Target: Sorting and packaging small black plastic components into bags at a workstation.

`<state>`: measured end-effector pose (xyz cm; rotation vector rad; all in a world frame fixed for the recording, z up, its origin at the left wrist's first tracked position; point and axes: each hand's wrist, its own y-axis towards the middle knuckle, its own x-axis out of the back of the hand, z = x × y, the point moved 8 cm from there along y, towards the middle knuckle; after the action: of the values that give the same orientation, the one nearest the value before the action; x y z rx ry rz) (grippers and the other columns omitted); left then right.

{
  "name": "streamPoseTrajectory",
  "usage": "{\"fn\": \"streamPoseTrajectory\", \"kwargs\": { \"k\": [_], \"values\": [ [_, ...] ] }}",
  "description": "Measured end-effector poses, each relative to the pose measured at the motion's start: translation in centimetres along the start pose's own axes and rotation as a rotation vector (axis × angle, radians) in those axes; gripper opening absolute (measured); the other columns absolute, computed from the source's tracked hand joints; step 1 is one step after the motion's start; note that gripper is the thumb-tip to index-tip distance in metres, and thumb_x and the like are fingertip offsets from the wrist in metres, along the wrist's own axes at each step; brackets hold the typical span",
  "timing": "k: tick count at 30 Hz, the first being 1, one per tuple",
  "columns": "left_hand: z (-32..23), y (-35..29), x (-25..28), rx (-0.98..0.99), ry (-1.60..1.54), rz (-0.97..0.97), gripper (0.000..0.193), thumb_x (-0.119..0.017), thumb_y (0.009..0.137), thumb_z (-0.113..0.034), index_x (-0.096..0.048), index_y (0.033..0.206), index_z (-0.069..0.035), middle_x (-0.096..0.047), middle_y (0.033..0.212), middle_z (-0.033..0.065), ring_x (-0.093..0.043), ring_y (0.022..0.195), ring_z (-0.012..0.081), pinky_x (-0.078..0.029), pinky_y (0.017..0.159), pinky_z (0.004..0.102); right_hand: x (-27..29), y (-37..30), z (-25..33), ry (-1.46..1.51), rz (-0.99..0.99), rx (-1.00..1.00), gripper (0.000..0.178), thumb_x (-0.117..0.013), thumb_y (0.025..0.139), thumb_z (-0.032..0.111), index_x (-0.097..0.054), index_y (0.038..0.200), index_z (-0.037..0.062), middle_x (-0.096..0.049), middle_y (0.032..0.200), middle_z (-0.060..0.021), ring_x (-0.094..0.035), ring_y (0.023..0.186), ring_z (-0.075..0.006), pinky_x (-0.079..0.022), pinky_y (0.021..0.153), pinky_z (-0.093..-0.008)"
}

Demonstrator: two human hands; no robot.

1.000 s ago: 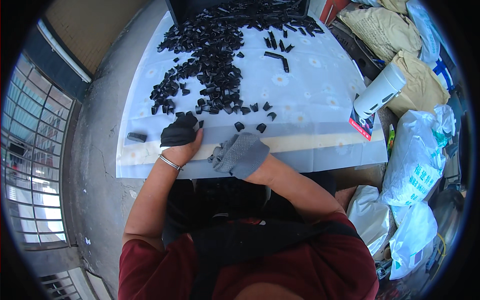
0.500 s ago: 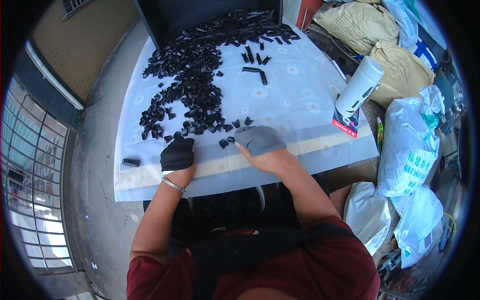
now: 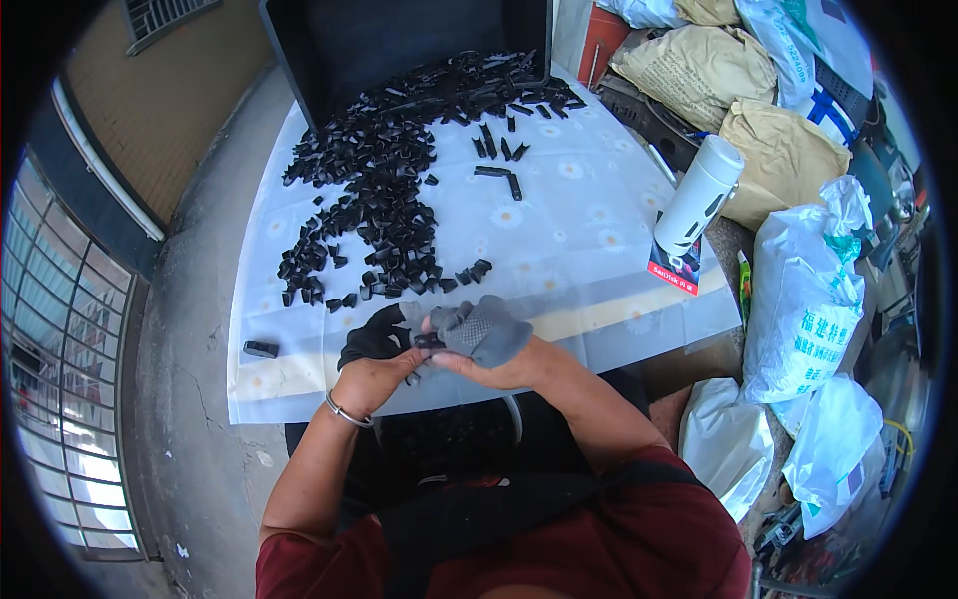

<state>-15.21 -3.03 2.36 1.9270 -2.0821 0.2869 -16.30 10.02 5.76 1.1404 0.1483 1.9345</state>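
Close together over the table's near edge, both hands pinch a small black plastic piece (image 3: 429,341). My left hand (image 3: 377,357), in a black glove with bare thumb, holds it from the left. My right hand (image 3: 484,337), in a grey textured glove with some fingertips bare, grips it from the right. Fingers partly cover the piece, so its full shape is hidden. Just beyond lie a few loose black pieces (image 3: 474,272) and a large heap of similar curved black pieces (image 3: 399,235). One longer black piece (image 3: 261,349) rests alone at the left.
A black bin (image 3: 419,35) lies tipped at the table's far side. Longer black parts (image 3: 513,187) lie right of the heap. A white bottle (image 3: 699,200) stands on a red and black card (image 3: 674,275) at the right. Sacks (image 3: 803,299) crowd the floor beyond the flowered tablecloth (image 3: 599,235).
My hands have come together nearer my body; before, they were apart at the heap's near side. My right hand moved left and now shares a small black piece with my left.
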Motion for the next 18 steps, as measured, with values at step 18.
{"fn": "streamPoseTrajectory", "kwargs": {
  "k": [18],
  "values": [
    [1.7,-2.1,-2.1,0.224,-0.120,0.059,0.041,-0.042,0.091,-0.038,-0.062,0.086,-0.003,-0.053,0.060,0.0025,-0.046,0.055,0.0111,-0.040,0.051,0.0268,-0.9,-0.9,1.3,-0.073,-0.038,-0.008,0.028,-0.070,0.070,0.018,-0.057,0.091,0.0031,-0.060,0.082,-0.0093,-0.057,0.076,-0.0256,-0.045,0.067,-0.0342]
  ]
}}
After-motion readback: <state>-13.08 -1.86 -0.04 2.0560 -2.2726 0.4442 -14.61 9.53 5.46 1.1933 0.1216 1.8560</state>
